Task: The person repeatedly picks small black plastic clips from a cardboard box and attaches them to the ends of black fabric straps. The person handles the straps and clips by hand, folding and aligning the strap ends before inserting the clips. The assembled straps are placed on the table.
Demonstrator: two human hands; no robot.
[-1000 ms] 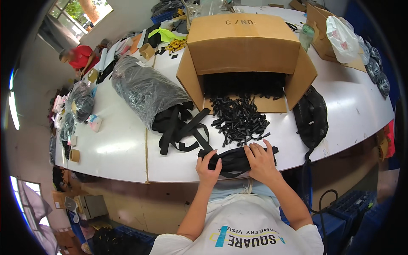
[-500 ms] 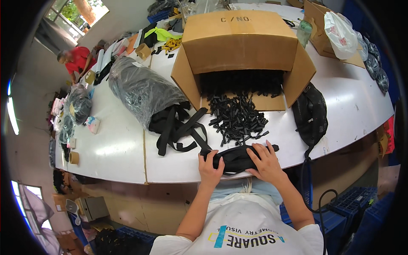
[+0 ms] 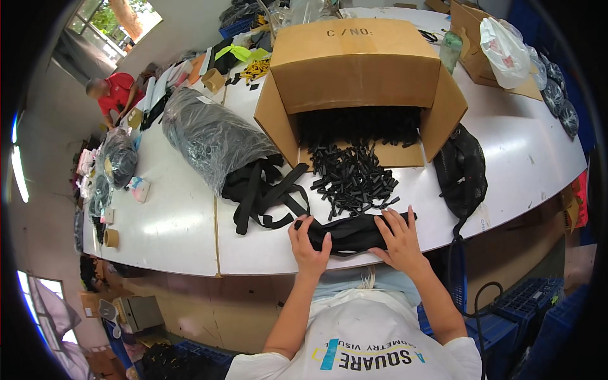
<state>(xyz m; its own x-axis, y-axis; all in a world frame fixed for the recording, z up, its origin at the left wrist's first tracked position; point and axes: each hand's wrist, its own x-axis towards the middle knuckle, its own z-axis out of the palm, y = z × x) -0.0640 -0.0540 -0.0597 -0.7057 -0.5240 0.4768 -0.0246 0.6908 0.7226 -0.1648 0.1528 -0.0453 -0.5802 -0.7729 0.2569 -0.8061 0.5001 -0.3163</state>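
Observation:
A long black fabric pouch (image 3: 356,235) lies at the table's front edge, with a strap running from its left end. My left hand (image 3: 309,250) is closed around that left end, fingers over the far side and thumb on the near side. At the other end, my right hand (image 3: 400,242) grips the cloth between thumb and fingers, its fingertips pointing away from me. Just beyond the pouch spreads a pile of small black plastic pieces (image 3: 356,177). They spill out of an open cardboard box (image 3: 361,82).
Black straps (image 3: 256,196) trail from a large plastic-wrapped bundle (image 3: 212,136) on the left. A black mesh bag (image 3: 461,171) with a cord hangs toward the right front edge. Blue crates (image 3: 529,301) stand below at right. Another person in red (image 3: 117,95) works at far left.
Both hands have shifted slightly on the pouch, and its cloth looks flatter and wider. My right hand's fingers have moved a little farther from me.

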